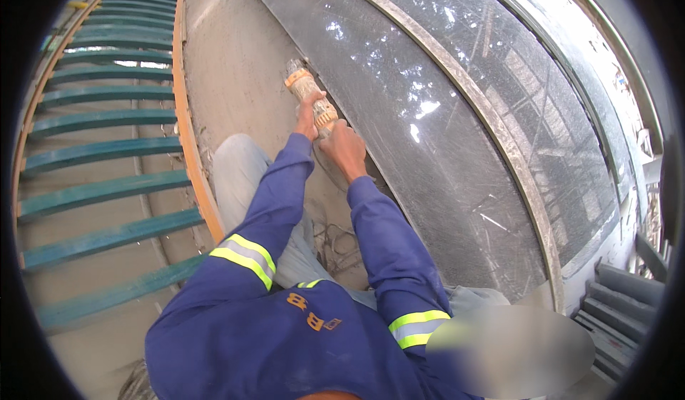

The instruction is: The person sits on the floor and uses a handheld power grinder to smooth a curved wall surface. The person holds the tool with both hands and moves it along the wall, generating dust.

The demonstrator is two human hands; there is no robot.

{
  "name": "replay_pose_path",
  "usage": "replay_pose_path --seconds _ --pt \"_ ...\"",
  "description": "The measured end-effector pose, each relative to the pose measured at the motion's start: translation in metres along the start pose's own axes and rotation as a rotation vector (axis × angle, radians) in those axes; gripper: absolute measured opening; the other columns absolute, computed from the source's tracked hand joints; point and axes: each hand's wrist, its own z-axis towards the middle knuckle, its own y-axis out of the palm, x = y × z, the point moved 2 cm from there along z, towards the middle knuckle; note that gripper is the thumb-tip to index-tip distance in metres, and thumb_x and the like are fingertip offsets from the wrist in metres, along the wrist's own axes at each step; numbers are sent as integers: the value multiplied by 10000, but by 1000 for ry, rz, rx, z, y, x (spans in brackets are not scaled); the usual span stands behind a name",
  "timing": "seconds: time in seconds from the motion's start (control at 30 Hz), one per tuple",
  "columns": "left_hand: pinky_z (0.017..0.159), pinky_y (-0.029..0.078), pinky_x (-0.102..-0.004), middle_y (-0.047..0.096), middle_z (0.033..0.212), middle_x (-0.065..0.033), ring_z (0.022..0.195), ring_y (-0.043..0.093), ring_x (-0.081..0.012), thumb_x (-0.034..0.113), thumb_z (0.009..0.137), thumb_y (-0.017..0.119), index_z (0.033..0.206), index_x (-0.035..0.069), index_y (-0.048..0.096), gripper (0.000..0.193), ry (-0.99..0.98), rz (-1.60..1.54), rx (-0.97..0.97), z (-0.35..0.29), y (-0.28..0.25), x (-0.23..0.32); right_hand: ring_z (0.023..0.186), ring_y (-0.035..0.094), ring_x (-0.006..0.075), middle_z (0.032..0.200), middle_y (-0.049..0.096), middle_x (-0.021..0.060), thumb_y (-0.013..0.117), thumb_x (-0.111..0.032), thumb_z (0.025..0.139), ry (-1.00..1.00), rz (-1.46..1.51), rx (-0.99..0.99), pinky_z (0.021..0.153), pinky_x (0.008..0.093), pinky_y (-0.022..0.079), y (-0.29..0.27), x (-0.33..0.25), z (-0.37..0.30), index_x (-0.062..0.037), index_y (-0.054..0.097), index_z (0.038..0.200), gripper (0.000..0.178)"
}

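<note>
An orange and grey angle grinder (308,93) lies along the edge where a pale concrete strip (235,64) meets a large dark stone slab (428,129), its head pointing away from the person. Both hands are on it. The left hand (308,118) wraps the body from the left, grip closed around the casing. The right hand (344,150) is closed over the rear end of the tool, just behind the left — how its fingers lie underneath cannot be told. Both arms wear blue sleeves with yellow and grey reflective bands (246,256). Under the forearms a grey-trousered knee (239,168) rests on the concrete, with a tangle of dark cable (339,243) beside it. To the left, past an orange edge strip (189,129), runs a row of teal slats (107,122).
</note>
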Motion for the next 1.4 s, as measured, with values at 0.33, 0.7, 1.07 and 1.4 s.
replay_pose_path --seconds 0.33,0.7,1.07,1.4 --pt "550 580 -401 601 782 -67 598 632 -218 188 743 772 980 52 581 334 73 24 112 -33 17 -1 950 708 443 991 717 295 709 -232 734 -5 -16 15 829 518 550 -9 4 -17 55 616 1032 424" --pt "568 580 -392 590 790 -81 617 631 -223 217 796 742 1038 52 540 356 28 39 52 -48 22 -1 957 707 440 982 718 290 717 -233 757 -9 27 12 847 513 541 -14 7 -32 54 615 1021 403" --pt "559 602 -406 600 799 -97 629 660 -258 204 824 749 1068 35 542 362 88 97 122 -38 21 -2 978 705 427 1008 714 283 684 -219 771 28 8 -13 861 500 542 -13 10 -27 37 617 1061 393" --pt "557 588 -421 599 780 -91 610 643 -245 125 768 761 1006 37 549 330 27 35 53 -34 21 6 943 715 424 982 722 279 691 -215 766 -6 -8 40 840 496 556 -6 9 -17 48 614 1043 389"
